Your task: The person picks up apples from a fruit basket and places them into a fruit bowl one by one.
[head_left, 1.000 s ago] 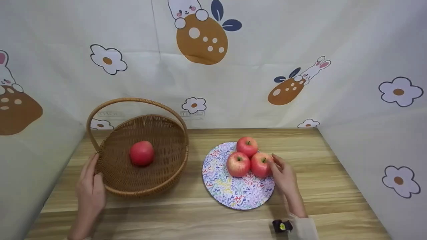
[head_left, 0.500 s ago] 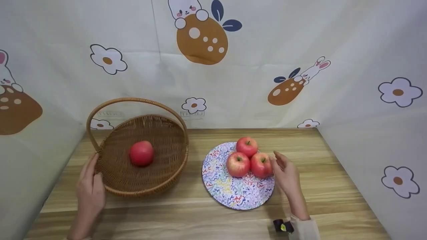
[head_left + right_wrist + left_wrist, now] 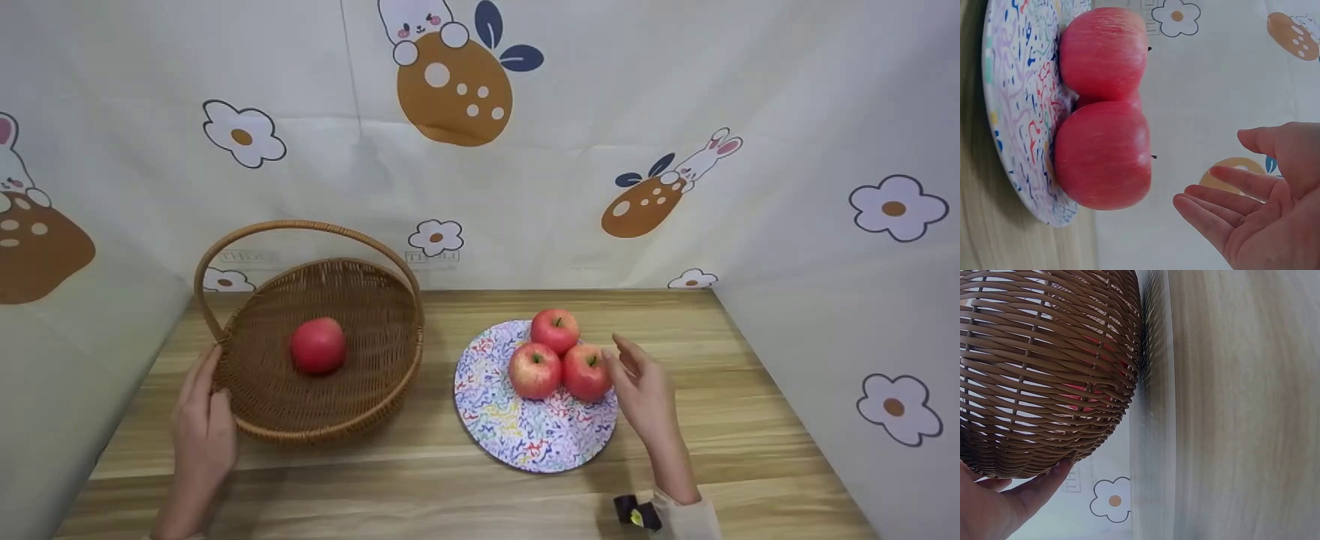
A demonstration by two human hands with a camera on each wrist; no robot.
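Observation:
In the head view a brown wicker basket with a tall arched handle stands on the left, one red apple inside it. My left hand rests against its left side with fingers fairly straight; in the left wrist view the fingertips touch the woven wall. A round patterned plate bears three red apples clustered together, one of them the right-hand apple. Just right of that apple is my right hand, holding nothing. The right wrist view shows its fingers spread, apart from the near apple.
Everything stands on a wood-grain table. Pale sheeting printed with flowers and rabbits closes off the back and both sides. A dark bow with a yellow centre lies at the right sleeve.
My right hand has drawn back slightly to the right from the right-hand apple, its fingers spreading. The left hand, basket and apples stay in place.

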